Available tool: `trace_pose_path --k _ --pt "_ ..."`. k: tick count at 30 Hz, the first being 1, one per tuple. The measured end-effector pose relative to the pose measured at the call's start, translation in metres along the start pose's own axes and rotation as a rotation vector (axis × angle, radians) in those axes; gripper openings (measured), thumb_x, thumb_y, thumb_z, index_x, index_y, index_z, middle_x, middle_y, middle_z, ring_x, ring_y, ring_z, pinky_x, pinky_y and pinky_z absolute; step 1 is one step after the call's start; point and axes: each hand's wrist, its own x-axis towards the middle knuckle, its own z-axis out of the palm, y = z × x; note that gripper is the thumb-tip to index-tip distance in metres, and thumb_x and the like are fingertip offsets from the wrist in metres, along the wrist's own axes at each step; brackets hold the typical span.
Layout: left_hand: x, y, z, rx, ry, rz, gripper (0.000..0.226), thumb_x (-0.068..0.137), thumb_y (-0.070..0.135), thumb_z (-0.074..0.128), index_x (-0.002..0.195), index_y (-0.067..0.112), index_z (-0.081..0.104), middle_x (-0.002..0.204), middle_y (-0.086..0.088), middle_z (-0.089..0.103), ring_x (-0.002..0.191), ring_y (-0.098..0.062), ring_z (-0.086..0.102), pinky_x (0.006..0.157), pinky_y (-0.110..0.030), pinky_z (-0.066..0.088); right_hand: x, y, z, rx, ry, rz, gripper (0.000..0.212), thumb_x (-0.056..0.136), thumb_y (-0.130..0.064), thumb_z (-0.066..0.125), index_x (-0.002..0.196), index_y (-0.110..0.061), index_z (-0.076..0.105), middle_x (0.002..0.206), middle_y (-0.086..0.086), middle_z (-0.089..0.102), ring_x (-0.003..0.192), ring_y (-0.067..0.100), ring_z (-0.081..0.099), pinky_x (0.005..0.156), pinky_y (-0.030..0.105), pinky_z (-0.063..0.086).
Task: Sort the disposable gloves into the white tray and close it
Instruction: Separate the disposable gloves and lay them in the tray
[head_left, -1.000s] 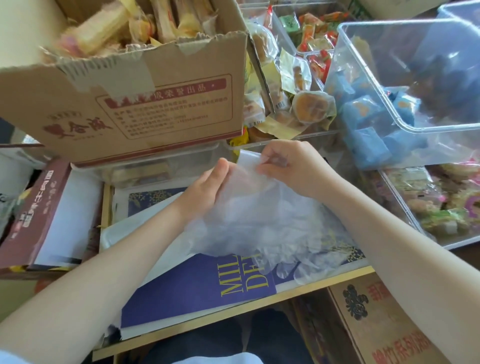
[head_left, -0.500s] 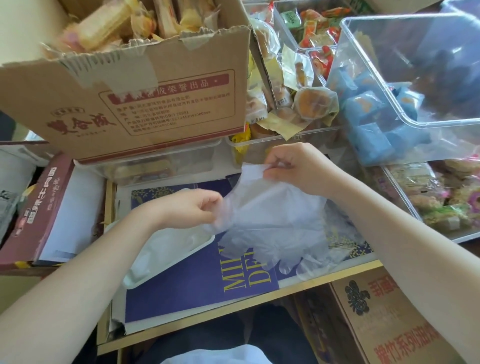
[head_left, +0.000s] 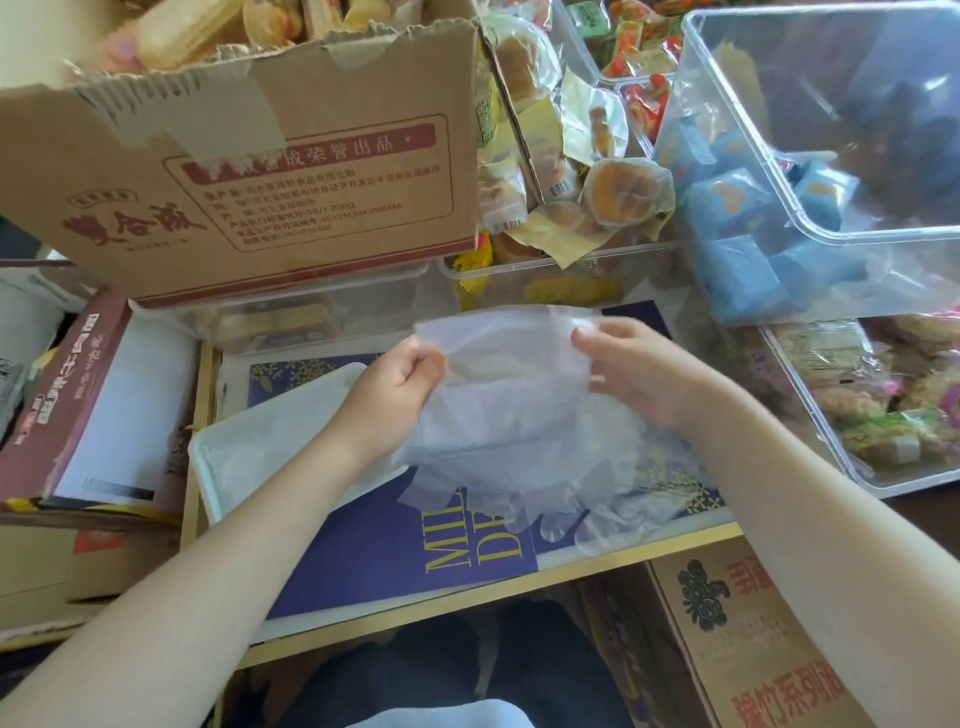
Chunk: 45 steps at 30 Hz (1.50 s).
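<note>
**Gloves held over the desk, tray not yet loaded**

Gloves (head_left: 514, 415), thin and translucent, hung as a loose bunch at the centre of the frame, stretched by their upper edge between two hands. The left hand (head_left: 395, 389) pinched the left corner with curled fingers; the right hand (head_left: 639, 374) pinched the right corner between thumb and fingertips. The glove fingers drooped onto the blue book (head_left: 363, 551) below. The white tray (head_left: 249, 447) lay left of centre, partly under the left forearm, and appeared to hold nothing yet.

Risks, as a judgement: the film looked slippery and clingy, so single gloves might slide free of the bunch or stick to a hand on release. That forearm blocked the tray, and a sideways swing could nudge it. Drooping tips could hang over the tray's rim and hinder closing. Clear bins (head_left: 810, 249) and a cardboard box (head_left: 249, 187) crowded the upper frame.
</note>
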Motion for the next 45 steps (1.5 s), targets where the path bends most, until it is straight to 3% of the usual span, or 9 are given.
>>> trace_pose_path --k 3,6,11,16,22,28,34,40,45 --pt "0.001 -0.007 0.007 -0.053 0.067 -0.054 0.019 0.098 0.023 0.046 0.085 0.019 0.059 0.069 0.012 0.055 0.066 -0.005 0.046 0.069 -0.026 0.038 0.002 0.036 -0.001 0.163 -0.137 0.093 0.048 0.066 -0.044 0.080 0.095 -0.011 0.063 0.086 0.004 0.065 0.074 0.017 0.062 0.070 0.032 0.050" --pt "0.004 -0.015 0.011 -0.022 0.143 -0.110 0.023 0.096 0.027 0.048 0.089 0.007 0.058 0.073 -0.002 0.052 0.069 -0.014 0.045 0.069 -0.033 0.036 0.000 0.058 0.008 0.003 -0.134 0.186 0.012 0.083 -0.014 0.069 0.094 -0.011 0.067 0.088 0.004 0.071 0.076 0.017 0.066 0.072 0.026 0.054" --pt "0.004 -0.028 0.019 0.146 0.280 -0.262 0.025 0.096 0.025 0.045 0.087 0.006 0.058 0.070 -0.004 0.051 0.066 -0.020 0.044 0.059 -0.032 0.033 0.002 0.090 -0.002 -0.306 -0.237 0.330 0.021 0.084 -0.021 0.069 0.096 -0.006 0.062 0.074 0.003 0.060 0.064 0.014 0.054 0.062 0.026 0.045" --pt "-0.003 -0.043 0.030 0.272 0.255 -0.343 0.038 0.099 0.031 0.038 0.087 0.000 0.057 0.067 -0.007 0.046 0.061 -0.018 0.041 0.053 -0.028 0.029 0.032 0.108 -0.032 -0.754 0.230 0.187 0.034 0.086 -0.027 0.065 0.117 -0.014 0.057 0.120 0.005 0.053 0.106 0.024 0.054 0.086 0.034 0.046" --pt "-0.013 -0.052 0.037 0.275 0.225 -0.338 0.031 0.099 0.029 0.039 0.088 0.013 0.064 0.088 -0.021 0.064 0.074 -0.020 0.051 0.058 -0.020 0.034 0.057 0.121 -0.043 -1.128 0.385 0.280 0.073 0.087 -0.042 0.059 0.139 0.001 0.030 0.146 0.016 0.029 0.129 0.035 0.034 0.100 0.041 0.036" --pt "-0.022 -0.053 0.043 0.219 0.209 -0.275 0.024 0.098 0.024 0.043 0.085 0.020 0.063 0.093 -0.006 0.066 0.085 -0.017 0.054 0.062 -0.002 0.034 0.060 0.125 -0.043 -0.808 0.467 0.308 0.042 0.087 -0.016 0.060 0.121 -0.001 0.040 0.116 0.015 0.052 0.098 0.031 0.054 0.071 0.033 0.045" --pt "-0.030 -0.047 0.048 0.144 0.199 -0.188 0.028 0.097 0.023 0.046 0.075 0.032 0.061 0.089 -0.005 0.068 0.079 -0.009 0.058 0.063 -0.002 0.035 0.047 0.117 -0.050 -0.601 0.554 0.028 0.002 0.093 -0.012 0.052 0.092 -0.012 0.054 0.086 0.001 0.056 0.078 0.020 0.053 0.055 0.023 0.037" --pt "-0.032 -0.039 0.048 0.167 0.116 -0.038 0.025 0.094 0.023 0.053 0.076 0.036 0.066 0.079 -0.022 0.063 0.077 -0.037 0.055 0.058 -0.016 0.036 0.038 0.087 -0.065 -0.647 0.541 -0.191 0.009 0.094 -0.015 0.051 0.086 -0.013 0.056 0.080 -0.003 0.052 0.073 0.013 0.048 0.060 0.025 0.030" --pt "-0.026 -0.016 0.048 0.233 0.056 0.192 0.028 0.085 0.052 0.045 0.084 0.027 0.059 0.069 -0.003 0.059 0.058 -0.015 0.049 0.056 -0.028 0.037 0.019 0.047 -0.067 -0.295 0.349 -0.357 0.025 0.091 -0.002 0.055 0.084 -0.024 0.048 0.078 -0.001 0.066 0.071 0.018 0.060 0.072 0.030 0.047"
